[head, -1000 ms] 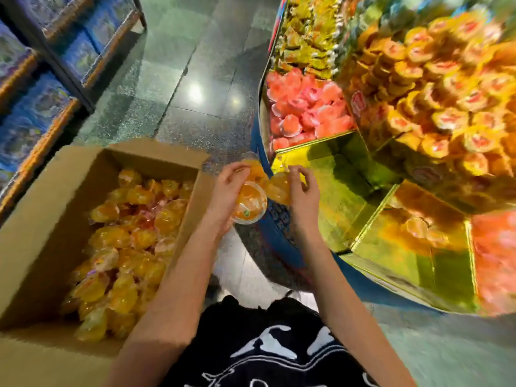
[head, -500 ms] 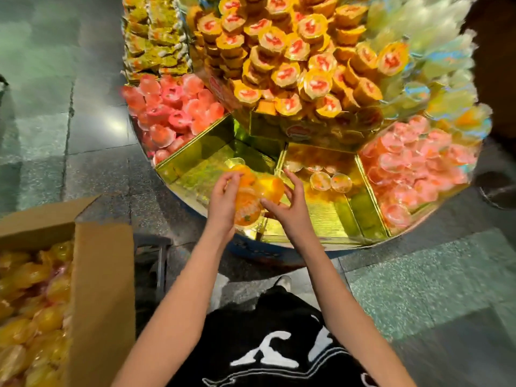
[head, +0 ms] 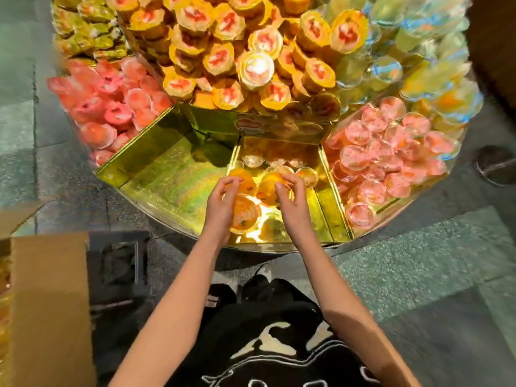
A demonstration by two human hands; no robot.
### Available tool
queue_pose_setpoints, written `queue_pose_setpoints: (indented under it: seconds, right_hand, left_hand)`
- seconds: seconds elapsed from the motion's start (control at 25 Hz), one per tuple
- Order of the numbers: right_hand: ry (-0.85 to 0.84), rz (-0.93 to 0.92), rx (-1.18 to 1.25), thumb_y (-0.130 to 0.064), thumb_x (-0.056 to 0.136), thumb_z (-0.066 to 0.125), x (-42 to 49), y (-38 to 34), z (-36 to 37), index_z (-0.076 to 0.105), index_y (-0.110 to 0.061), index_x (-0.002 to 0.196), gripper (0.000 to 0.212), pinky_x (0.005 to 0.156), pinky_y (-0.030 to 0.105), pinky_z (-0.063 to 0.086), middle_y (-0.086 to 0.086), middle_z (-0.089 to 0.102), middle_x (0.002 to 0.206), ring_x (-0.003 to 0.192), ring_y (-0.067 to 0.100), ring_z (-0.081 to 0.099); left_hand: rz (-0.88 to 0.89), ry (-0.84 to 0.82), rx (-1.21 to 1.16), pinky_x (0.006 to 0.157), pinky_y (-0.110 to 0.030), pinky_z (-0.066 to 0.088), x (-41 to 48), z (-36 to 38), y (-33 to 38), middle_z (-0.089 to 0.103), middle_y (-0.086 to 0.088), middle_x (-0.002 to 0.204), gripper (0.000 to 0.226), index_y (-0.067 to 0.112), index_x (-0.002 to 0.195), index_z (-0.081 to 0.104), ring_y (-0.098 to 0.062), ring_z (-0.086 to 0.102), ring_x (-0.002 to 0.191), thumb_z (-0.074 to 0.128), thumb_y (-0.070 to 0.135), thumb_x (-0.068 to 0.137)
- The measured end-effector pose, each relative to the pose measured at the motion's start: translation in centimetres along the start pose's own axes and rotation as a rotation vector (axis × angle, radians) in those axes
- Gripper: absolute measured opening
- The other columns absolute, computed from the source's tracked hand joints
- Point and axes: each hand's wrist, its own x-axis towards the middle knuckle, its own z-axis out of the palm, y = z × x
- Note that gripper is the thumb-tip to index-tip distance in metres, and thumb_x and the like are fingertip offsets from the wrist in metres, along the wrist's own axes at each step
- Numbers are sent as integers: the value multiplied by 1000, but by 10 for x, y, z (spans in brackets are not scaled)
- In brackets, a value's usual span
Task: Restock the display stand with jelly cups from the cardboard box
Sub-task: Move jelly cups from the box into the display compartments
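Now moved from cardboard box to display stand.
Left hand, right hand clutch orange jelly cups above sparse middle compartment.

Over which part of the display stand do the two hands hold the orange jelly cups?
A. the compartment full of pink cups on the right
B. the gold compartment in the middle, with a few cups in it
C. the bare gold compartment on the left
B: the left hand and right hand hold the orange jelly cups over the middle gold compartment, where a few cups lie at the back.
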Motion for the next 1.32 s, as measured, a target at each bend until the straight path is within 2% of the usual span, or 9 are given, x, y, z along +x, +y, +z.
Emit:
queue_pose_setpoints:
  seconds: [0.08, 0.2, 0.4, 0.52, 0.64, 0.84, 1.0, 1.12, 1.32]
  right_hand:
    - [-21, 25, -8, -24, 99, 55, 10, 5, -2, 49, -20, 117, 20, 90, 20, 38, -16, 49, 114, 100, -19, 47]
    - [-23, 53, -44, -37, 86, 72, 21, 6, 2, 51, -33, 114, 36, 93, 27, 43, -6, 44, 125, 111, 0, 49]
    - [-39, 71, -140, -32, 76, 82, 45, 3, 11, 48, -34, 117, 53, 85, 2, 34, 0, 41, 134, 114, 5, 43]
    - [3, 98, -96, -52, 69, 82, 60, 11, 22, 43, -49, 110, 57, 98, 28, 47, 2, 48, 131, 119, 17, 51]
    - [49, 173, -127, -68, 65, 75, 71, 21, 32, 42, -52, 103, 53, 92, 48, 52, 6, 56, 120, 110, 24, 59]
    - [78, 350, -60, -21, 84, 75, 90, 34, 42, 41, -16, 117, 47, 70, 27, 47, -3, 55, 90, 73, 11, 57]
    - [-65, 260, -517, -26, 78, 76, 106, 61, 52, 42, -15, 132, 65, 93, 41, 46, 6, 37, 123, 106, 30, 52]
    - [-144, 163, -766, -27, 79, 73, 129, 70, 62, 27, -16, 150, 85, 111, 48, 30, 12, 35, 142, 130, 34, 39]
    - [-231, 107, -1055, -25, 85, 69, 167, 82, 71, 25, 0, 146, 79, 112, 41, 26, 18, 38, 148, 134, 35, 37]
  left_hand:
    - [-22, 3, 8, 79, -29, 48, 4, 6, -4, 66, 6, 99, 18, 29, 88, 65, -13, 61, 93, 54, 19, 100]
    - [-42, -6, 29, 79, -22, 48, 9, 9, -4, 65, 5, 99, 18, 26, 88, 65, -7, 61, 92, 54, 17, 100]
    - [-101, -42, 78, 69, -14, 45, 20, 9, 0, 63, 9, 99, 17, 25, 88, 64, -2, 58, 85, 53, 18, 100]
    - [-143, -71, 89, 69, -14, 46, 32, 2, -3, 65, 9, 101, 17, 27, 89, 65, -2, 59, 86, 54, 18, 99]
    - [-150, -113, 151, 70, -9, 44, 41, 0, -6, 66, 13, 100, 17, 28, 89, 66, 2, 60, 89, 56, 18, 98]
    - [-201, -46, 105, 76, -13, 46, 62, -14, -10, 67, 12, 99, 20, 26, 88, 68, -5, 60, 95, 56, 14, 98]
    - [-200, 12, 83, 72, -10, 45, 80, -35, -5, 66, 12, 98, 20, 24, 88, 67, 10, 61, 86, 55, 12, 98]
    - [-213, 12, 70, 70, -9, 46, 86, -40, -4, 65, 7, 99, 16, 18, 92, 65, 15, 61, 81, 53, 10, 99]
    - [-257, -7, -6, 85, -36, 52, 93, -49, -9, 67, 0, 105, 16, 20, 95, 67, -12, 65, 95, 53, 14, 99]
